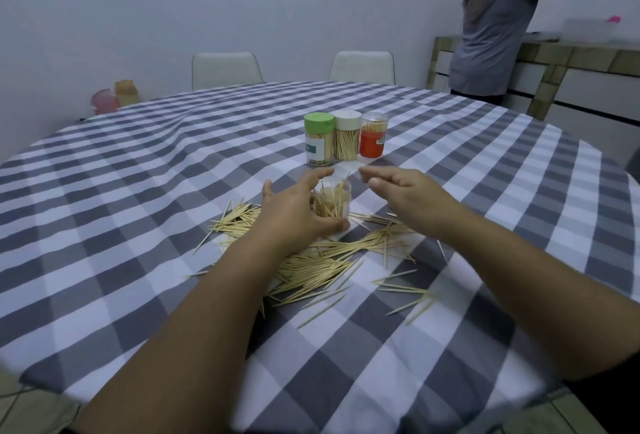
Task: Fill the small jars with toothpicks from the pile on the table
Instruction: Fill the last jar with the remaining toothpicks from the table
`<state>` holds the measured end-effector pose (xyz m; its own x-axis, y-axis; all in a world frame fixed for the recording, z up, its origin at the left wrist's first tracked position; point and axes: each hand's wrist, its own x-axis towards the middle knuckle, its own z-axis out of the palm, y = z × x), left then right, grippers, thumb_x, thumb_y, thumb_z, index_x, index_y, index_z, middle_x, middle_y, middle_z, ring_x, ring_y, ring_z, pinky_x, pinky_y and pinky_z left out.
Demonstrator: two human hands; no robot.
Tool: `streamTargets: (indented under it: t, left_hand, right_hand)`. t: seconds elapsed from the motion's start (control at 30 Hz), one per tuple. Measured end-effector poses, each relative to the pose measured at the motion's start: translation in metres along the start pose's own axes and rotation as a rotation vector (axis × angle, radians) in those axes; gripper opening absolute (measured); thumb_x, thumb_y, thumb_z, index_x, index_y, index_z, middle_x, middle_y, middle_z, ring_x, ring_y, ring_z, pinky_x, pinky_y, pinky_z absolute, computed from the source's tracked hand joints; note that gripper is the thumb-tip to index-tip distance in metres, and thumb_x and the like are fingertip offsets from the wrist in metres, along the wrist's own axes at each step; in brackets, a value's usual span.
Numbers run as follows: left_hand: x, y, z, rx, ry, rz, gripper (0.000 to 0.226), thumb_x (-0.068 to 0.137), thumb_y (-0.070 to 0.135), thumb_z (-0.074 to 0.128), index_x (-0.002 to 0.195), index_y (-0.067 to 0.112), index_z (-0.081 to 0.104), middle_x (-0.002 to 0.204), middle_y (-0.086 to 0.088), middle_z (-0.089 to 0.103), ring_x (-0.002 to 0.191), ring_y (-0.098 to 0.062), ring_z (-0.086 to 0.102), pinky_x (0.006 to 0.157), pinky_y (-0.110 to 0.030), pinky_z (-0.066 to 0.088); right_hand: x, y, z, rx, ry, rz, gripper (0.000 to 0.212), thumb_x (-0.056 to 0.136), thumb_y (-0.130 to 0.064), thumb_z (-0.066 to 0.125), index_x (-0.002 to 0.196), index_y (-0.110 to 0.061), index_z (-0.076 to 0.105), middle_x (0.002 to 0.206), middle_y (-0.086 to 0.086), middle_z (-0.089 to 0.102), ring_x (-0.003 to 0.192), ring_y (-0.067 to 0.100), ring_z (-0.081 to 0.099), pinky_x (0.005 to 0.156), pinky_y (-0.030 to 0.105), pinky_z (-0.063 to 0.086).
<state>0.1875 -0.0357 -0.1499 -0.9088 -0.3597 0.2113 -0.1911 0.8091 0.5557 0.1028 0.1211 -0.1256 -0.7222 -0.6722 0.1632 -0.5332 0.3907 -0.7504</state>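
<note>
A small clear open jar (333,200) stands upright on the checked cloth, partly filled with toothpicks. My left hand (294,208) curls round its left side, thumb at the base and fingers over the far rim. My right hand (398,193) hovers just right of the jar's mouth, fingers loosely curled; whether it holds a toothpick is unclear. A pile of toothpicks (318,267) lies scattered under and in front of both hands. Behind stand three filled jars: a green-lidded jar (318,139), a white-lidded jar (347,136) and an orange-labelled jar (374,136).
The round table (138,226) carries a grey and white checked cloth. Two white chairs (227,70) stand at its far side. Two pink and orange containers (114,98) sit at the far left edge. A person (498,28) stands by a sideboard at the back right.
</note>
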Motion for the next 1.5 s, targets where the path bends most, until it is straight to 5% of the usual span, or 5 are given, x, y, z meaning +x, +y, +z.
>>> streamTargets:
  t: [0.23,0.5,0.87,1.17,1.5]
  left_hand:
    - [-0.001,0.002,-0.001,0.021,-0.011,-0.003,0.077,0.076,0.049,0.072,0.139,0.044,0.029,0.132,-0.005,0.058,0.134,-0.019,0.040,0.117,-0.047,-0.009]
    - [0.000,0.000,0.000,0.019,0.003,-0.013,0.080,0.073,0.051,0.073,0.140,0.043,0.030,0.131,-0.004,0.059,0.131,-0.018,0.045,0.117,-0.047,-0.008]
    - [-0.006,0.005,-0.002,-0.038,-0.005,-0.040,0.077,0.077,0.045,0.073,0.140,0.041,0.031,0.133,-0.004,0.057,0.138,-0.021,0.030,0.117,-0.047,-0.006]
    - [-0.004,0.005,-0.001,-0.032,0.004,-0.043,0.077,0.075,0.046,0.074,0.140,0.041,0.031,0.131,-0.003,0.059,0.135,-0.019,0.035,0.118,-0.045,-0.006]
    - [-0.003,0.005,-0.001,-0.041,-0.004,-0.050,0.077,0.075,0.047,0.074,0.139,0.042,0.032,0.131,-0.002,0.059,0.135,-0.018,0.035,0.118,-0.045,-0.006]
  right_hand:
    - [-0.029,0.013,-0.040,-0.626,-0.440,0.078,0.050,0.095,-0.024,0.055,0.142,-0.033,0.039,0.146,-0.008,0.039,0.129,0.013,0.041,0.103,0.026,0.033]
    - [-0.030,0.017,-0.015,-0.935,-0.438,-0.263,0.071,0.093,-0.005,0.044,0.150,-0.034,0.014,0.158,-0.012,0.013,0.144,0.009,0.014,0.117,0.029,0.017]
    - [-0.018,0.020,-0.017,-0.804,-0.294,-0.191,0.040,0.098,-0.022,0.047,0.137,-0.026,0.048,0.135,-0.005,0.050,0.121,0.012,0.046,0.101,0.030,0.040]
    - [-0.032,0.012,-0.013,-0.879,-0.476,-0.234,0.064,0.094,-0.022,0.045,0.151,-0.029,0.015,0.157,-0.010,0.016,0.142,0.010,0.018,0.116,0.028,0.019]
    - [-0.026,0.020,0.004,-1.174,-0.303,-0.383,0.049,0.099,-0.016,0.038,0.147,-0.020,0.029,0.141,0.004,0.042,0.128,0.021,0.040,0.107,0.033,0.034]
